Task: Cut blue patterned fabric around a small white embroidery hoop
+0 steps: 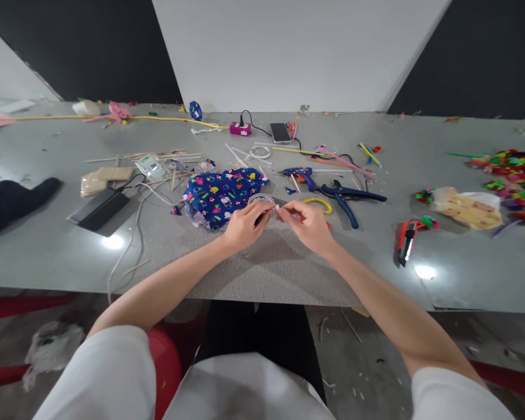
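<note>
My left hand (247, 224) and my right hand (308, 226) meet above the front middle of the table, fingertips almost touching. Both are closed in a pinch on a small white piece (277, 207), too small to name. Just behind my left fingers lies a pale coiled ring (261, 199), partly hidden by them. Beside my left hand is a bunched blue cloth (223, 195) with a colourful print. A yellow ring (321, 203) lies behind my right hand, and blue-handled pliers (347, 201) rest to its right.
A blue glue gun (304, 176), thin sticks (170, 156) and pipe cleaners (345, 160) lie behind my hands. A black power adapter (100, 208) with cable sits left; a red utility knife (406, 242) sits right. Farther back are a phone (280, 133) and purple power strip (240, 129).
</note>
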{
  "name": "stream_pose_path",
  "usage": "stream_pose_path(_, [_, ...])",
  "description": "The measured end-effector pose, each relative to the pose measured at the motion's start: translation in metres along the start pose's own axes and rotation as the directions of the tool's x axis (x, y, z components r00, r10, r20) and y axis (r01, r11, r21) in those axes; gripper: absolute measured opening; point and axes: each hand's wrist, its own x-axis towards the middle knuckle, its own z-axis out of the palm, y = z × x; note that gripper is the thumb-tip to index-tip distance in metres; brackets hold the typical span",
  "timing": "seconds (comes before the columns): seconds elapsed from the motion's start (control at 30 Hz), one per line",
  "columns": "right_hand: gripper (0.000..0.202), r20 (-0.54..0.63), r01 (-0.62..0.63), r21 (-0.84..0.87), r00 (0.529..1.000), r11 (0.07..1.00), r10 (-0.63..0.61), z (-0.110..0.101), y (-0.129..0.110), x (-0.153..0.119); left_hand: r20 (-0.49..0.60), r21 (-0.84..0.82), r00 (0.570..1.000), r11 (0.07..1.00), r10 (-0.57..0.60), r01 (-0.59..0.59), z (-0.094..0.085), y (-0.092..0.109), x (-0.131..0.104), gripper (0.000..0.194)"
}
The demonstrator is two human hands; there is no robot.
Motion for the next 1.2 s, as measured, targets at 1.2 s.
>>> stream_pose_path(1.2, [0.041, -0.086, 0.029, -0.119, 0.996, 0.992, -0.040, 0.004, 0.020, 0.003, 0.070, -0.106, 0.996, 0.993, -0.052, 0.060, 0.002, -0.003, -0.001, 0.022])
